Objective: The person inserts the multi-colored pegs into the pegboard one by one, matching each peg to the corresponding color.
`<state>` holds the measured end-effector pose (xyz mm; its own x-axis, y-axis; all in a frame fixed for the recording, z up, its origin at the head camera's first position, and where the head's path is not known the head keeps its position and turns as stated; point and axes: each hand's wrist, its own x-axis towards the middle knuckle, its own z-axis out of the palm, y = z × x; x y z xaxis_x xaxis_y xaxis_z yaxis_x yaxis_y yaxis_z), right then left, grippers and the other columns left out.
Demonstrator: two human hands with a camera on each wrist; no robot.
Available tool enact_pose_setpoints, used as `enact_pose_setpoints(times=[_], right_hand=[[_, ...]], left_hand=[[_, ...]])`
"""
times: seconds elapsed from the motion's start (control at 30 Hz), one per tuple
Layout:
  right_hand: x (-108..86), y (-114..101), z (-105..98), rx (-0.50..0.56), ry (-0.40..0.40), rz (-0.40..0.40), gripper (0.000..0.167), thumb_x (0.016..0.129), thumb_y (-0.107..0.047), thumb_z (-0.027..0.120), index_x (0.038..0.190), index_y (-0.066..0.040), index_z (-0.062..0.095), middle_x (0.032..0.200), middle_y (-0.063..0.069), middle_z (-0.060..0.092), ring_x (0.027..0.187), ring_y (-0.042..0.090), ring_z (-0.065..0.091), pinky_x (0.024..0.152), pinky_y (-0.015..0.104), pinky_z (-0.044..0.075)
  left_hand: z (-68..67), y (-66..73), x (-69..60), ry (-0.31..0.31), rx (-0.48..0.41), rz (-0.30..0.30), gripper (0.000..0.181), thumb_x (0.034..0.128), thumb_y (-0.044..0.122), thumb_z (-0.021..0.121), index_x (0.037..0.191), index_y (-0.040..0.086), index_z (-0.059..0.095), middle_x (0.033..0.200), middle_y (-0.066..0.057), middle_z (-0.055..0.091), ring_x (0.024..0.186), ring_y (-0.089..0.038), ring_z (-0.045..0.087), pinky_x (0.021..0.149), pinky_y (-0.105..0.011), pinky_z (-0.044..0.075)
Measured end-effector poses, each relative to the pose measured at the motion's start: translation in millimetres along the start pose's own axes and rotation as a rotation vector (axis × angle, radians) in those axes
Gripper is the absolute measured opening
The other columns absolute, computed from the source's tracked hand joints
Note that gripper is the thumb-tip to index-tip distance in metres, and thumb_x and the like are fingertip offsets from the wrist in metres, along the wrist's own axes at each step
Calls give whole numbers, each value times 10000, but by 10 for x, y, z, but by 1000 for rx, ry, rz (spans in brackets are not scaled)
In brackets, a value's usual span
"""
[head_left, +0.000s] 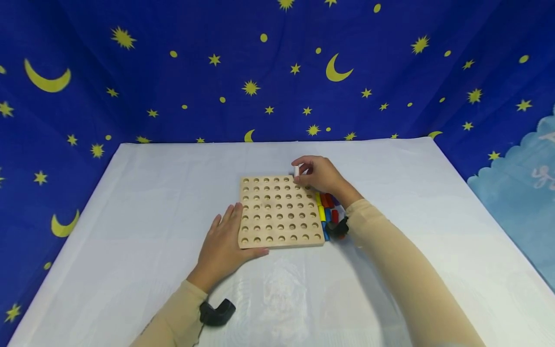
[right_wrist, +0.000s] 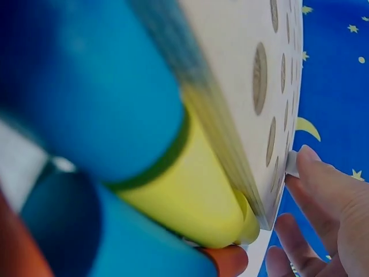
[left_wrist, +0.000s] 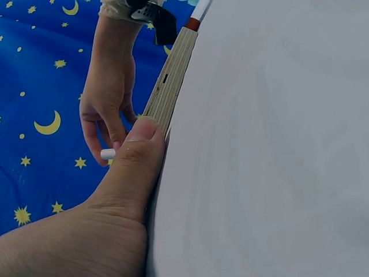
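Note:
A square wooden board (head_left: 274, 212) with rows of round holes lies flat on the table. My left hand (head_left: 223, 243) rests along its left side, fingers straight, with the thumb against the front edge; the left wrist view shows that thumb (left_wrist: 135, 153) on the board's layered side (left_wrist: 170, 81). Above the far right part of the board, my right hand (head_left: 318, 174) pinches a small white peg (head_left: 297, 171) between thumb and fingers. The peg stands upright in the head view. In the right wrist view the white peg (right_wrist: 292, 164) is partly hidden by the thumb.
Yellow pegs (head_left: 322, 213), blue pegs (head_left: 328, 215) and red pegs (head_left: 335, 215) lie along the board's right side, partly under my right wrist. A white cloth (head_left: 165, 193) covers the table. Behind it hangs a blue curtain (head_left: 234, 62) with yellow stars and moons.

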<state>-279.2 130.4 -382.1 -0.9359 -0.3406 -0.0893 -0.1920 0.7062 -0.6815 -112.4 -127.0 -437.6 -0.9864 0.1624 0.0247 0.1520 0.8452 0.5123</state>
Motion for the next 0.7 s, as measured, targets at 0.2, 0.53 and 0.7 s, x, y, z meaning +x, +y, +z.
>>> enact_pose_setpoints(times=[0.2, 0.53, 0.7], right_hand=[[13, -23, 7, -50, 15, -2, 433, 867, -225, 782, 1280, -170, 662, 1092, 36, 685, 933, 218, 604, 811, 351, 532], [20, -25, 17, -122, 48, -45, 301, 856, -222, 793, 1132, -166, 686, 1034, 10, 683, 879, 187, 622, 760, 322, 549], [-26, -46, 18, -151, 35, -77, 139, 859, -193, 786, 915, -179, 659, 961, -7, 710, 810, 171, 630, 685, 299, 537]], left_hand=[[1, -7, 4, 3, 8, 2, 1342, 648, 775, 739, 1591, 38, 133, 1658, -139, 195, 1544, -309, 172, 1271, -507, 105], [-6, 8, 6, 2, 19, 1, 1340, 649, 783, 731, 1590, 34, 140, 1657, -142, 197, 1541, -316, 182, 1271, -507, 106], [-9, 15, -2, 0, 25, 1, 1326, 659, 771, 735, 1589, 33, 145, 1658, -139, 196, 1540, -315, 185, 1270, -509, 116]])
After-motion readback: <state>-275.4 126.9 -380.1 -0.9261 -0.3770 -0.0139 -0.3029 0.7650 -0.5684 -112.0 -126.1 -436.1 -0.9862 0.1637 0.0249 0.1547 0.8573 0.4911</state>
